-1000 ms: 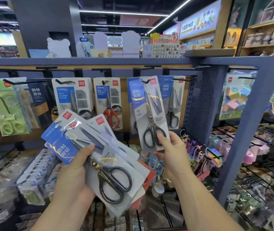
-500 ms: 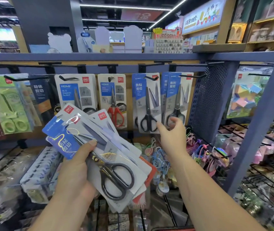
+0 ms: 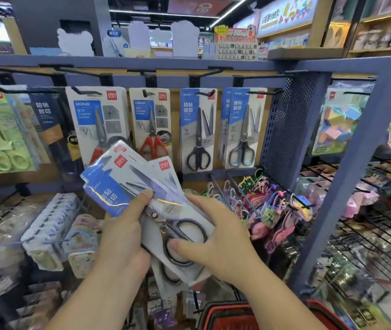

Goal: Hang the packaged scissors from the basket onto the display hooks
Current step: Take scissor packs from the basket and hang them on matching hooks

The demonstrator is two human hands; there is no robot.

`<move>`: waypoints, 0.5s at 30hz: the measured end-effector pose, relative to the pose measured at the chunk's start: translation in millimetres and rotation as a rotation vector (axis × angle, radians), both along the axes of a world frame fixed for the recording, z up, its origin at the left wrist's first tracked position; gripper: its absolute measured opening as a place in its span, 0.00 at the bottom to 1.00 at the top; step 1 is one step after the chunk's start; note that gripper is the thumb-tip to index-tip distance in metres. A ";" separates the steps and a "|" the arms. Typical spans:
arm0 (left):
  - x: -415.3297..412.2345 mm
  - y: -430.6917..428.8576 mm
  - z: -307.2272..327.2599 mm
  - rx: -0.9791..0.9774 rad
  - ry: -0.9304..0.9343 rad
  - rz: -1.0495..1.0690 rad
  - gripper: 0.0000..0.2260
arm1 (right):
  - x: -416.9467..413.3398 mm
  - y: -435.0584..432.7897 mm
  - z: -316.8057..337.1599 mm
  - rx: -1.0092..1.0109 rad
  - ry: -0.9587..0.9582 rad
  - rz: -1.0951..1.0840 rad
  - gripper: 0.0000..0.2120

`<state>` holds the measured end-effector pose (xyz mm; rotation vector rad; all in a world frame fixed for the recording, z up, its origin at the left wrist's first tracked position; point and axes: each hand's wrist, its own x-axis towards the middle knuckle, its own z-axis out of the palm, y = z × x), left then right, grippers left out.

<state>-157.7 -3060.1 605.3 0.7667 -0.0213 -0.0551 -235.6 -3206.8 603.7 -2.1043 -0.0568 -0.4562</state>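
Close to us, over red basket (image 3: 228, 313), shiny fan of scissors packs (image 3: 104, 196) could slip and drop if we tugged one out too fast. Our left hand (image 3: 120, 236) gripped fan, thumb on top. Our right hand (image 3: 220, 239) pinched front pack (image 3: 163, 206) near handle loops. Farther back, we saw display hooks (image 3: 204, 92) holding more packs (image 3: 198, 129).
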 end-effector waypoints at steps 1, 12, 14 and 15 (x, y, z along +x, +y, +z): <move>-2.5 -1.8 0.6 0.006 0.012 0.000 0.30 | -1.6 0.0 -3.8 0.036 -0.009 -0.017 0.34; -25.1 -6.7 -4.0 0.051 0.063 -0.075 0.26 | -5.2 -1.4 -20.8 0.541 -0.187 -0.069 0.11; -26.0 -7.2 -6.7 0.069 0.057 -0.089 0.20 | -3.7 -1.7 -23.0 0.633 -0.202 -0.094 0.10; -26.4 -7.7 -9.1 0.077 0.060 -0.083 0.15 | -2.6 -1.4 -25.1 0.665 -0.207 -0.110 0.11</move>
